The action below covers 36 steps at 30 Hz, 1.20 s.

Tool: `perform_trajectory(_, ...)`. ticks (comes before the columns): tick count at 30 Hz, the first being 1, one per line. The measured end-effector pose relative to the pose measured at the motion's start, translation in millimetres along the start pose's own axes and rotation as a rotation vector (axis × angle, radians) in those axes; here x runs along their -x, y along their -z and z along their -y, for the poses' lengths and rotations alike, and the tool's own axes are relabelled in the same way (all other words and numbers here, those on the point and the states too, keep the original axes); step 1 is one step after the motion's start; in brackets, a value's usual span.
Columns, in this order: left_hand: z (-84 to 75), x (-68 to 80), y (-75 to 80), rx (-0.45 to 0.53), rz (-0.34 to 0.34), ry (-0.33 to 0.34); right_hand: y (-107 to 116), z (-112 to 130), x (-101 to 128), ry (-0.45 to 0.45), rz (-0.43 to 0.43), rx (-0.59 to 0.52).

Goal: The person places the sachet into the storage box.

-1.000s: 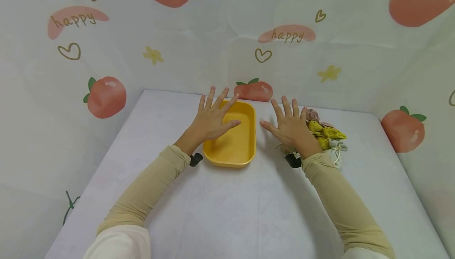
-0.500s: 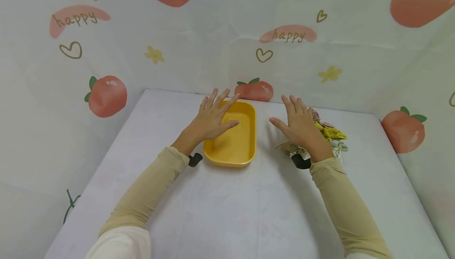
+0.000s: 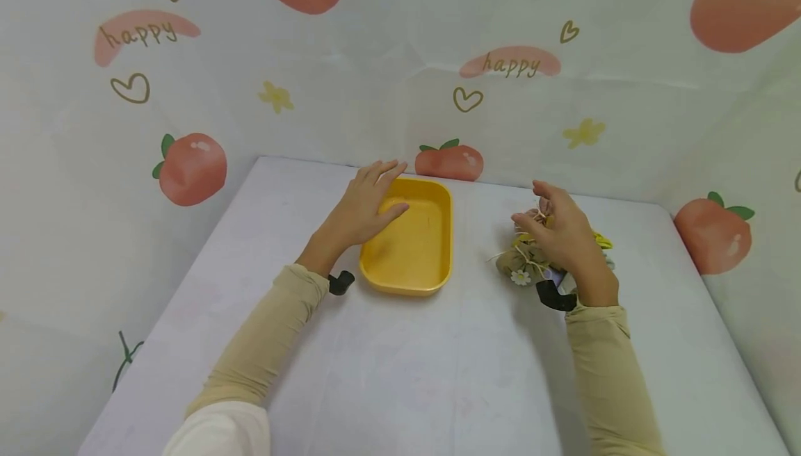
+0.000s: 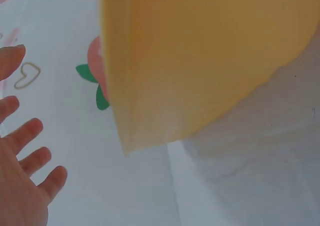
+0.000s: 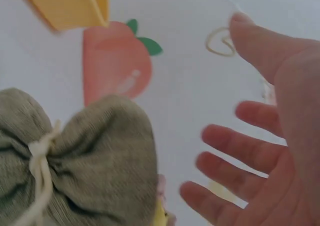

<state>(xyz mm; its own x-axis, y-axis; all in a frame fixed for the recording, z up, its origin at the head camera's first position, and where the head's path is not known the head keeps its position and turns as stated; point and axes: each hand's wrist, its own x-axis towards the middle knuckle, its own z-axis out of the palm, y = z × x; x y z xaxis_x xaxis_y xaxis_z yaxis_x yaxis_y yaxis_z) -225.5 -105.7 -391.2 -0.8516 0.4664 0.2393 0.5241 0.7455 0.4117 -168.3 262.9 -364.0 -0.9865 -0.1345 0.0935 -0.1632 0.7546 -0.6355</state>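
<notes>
Yellow tray (image 3: 413, 254) apparently under left hand (image 3: 363, 209).

We see a shallow yellow tray (image 3: 413, 251), rectangular with rounded corners, flat on the tabletop; well right of it lies a heap of small cloth pouches (image 3: 524, 265) (olive, yellow, pink), tied with string.

Yellow tray (image 3: 413, 247) — olive-green pouch (image 5: 80, 151)

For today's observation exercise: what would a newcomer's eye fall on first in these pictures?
The bright yellow tray at the middle of the white table, with the left hand resting on its far left rim. To its right, the right hand hovers open over a heap of small tied cloth pouches.
</notes>
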Motion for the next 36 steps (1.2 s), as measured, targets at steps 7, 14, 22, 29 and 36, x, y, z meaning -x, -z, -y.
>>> perform_trajectory(7, 9.4, 7.6, -2.9, 0.036, -0.026, 0.029, 4, -14, 9, 0.018, 0.024, 0.030)
perform_trajectory(14, 21.6, 13.5, -12.9, 0.102, -0.046, 0.083, 3, -20, 19, 0.013, 0.090, 0.046)
perform_trajectory(22, 30.4, 17.1, -25.2, 0.216, -0.078, 0.166, 6, -25, 25, -0.065, 0.191, 0.099)
perform_trajectory(29, 37.7, 23.0, -34.2, 0.289, -0.070, 0.238, 4, -30, 25, -0.073, 0.288, 0.153)
perform_trajectory(36, 45.5, 28.2, -39.7, 0.406, -0.039, 0.284, 2, -29, 26, -0.079, 0.312, 0.214)
